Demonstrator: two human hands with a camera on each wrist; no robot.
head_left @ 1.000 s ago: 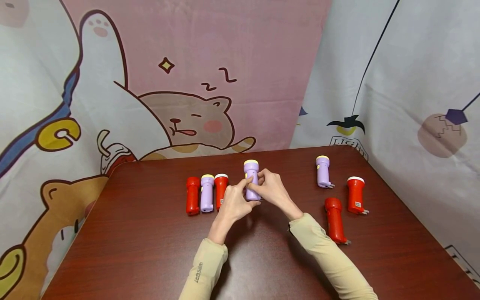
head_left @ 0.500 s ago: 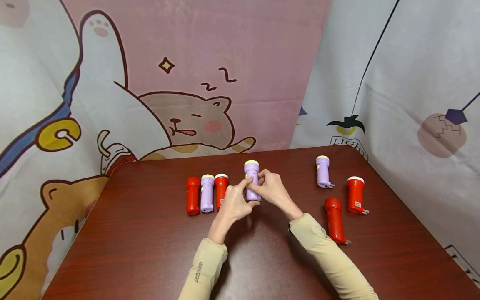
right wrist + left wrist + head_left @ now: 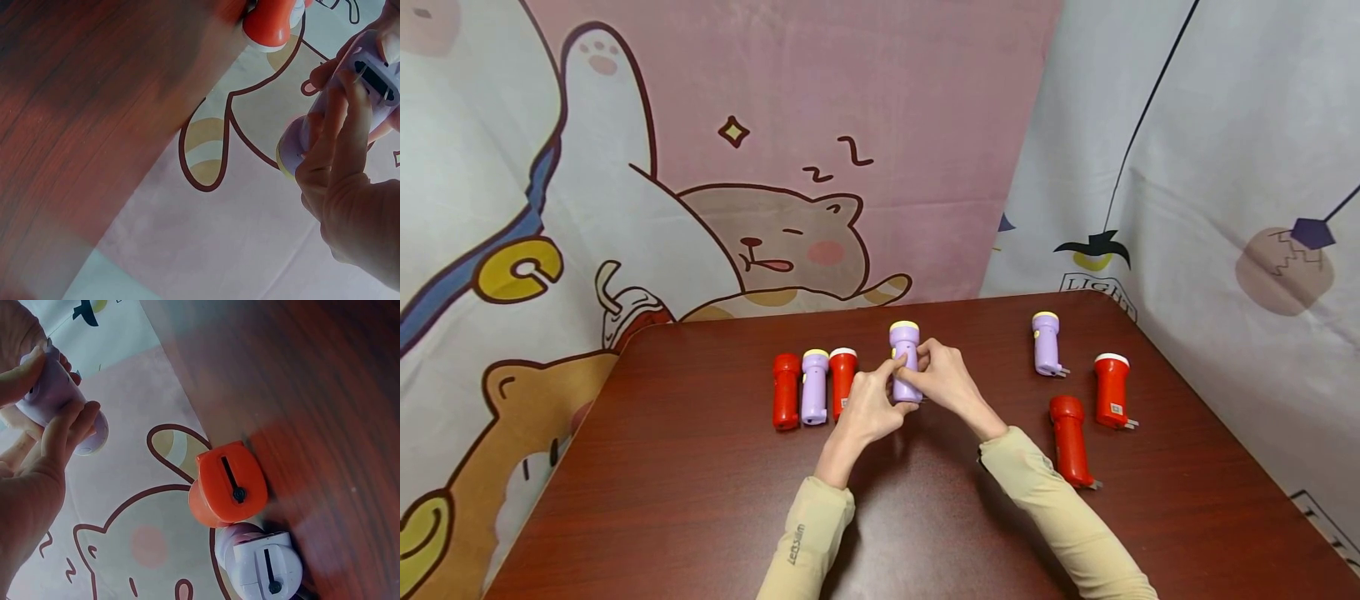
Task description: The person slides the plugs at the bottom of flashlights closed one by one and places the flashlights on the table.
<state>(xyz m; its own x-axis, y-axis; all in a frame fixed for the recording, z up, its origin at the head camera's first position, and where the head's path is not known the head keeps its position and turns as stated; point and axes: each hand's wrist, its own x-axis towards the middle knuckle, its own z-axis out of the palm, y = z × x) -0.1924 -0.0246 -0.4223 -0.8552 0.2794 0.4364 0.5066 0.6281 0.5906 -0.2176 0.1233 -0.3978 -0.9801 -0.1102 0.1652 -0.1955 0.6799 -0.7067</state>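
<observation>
A lilac flashlight (image 3: 904, 335) with a yellow rim is raised above the table between both hands. My left hand (image 3: 871, 406) grips it from the left side. From the right, my right hand (image 3: 947, 379) holds the same flashlight, with fingers along its body. In the right wrist view, metal plug prongs (image 3: 387, 94) stand out by a dark slot in the flashlight's body, close to the right fingertips. The left wrist view shows the flashlight (image 3: 53, 394) tilted, its head pointing down and partly behind fingers.
Left of the hands stand a red flashlight (image 3: 786, 392), a lilac one (image 3: 814, 387) and a red one (image 3: 842, 371) in a row. On the right are a lilac flashlight (image 3: 1046, 346) and two red ones (image 3: 1111, 390), prongs out. A printed cloth hangs behind the table (image 3: 700, 500).
The held flashlight has shifted very slightly to the right. Both hands keep nearly the same grip, and the other flashlights have not moved.
</observation>
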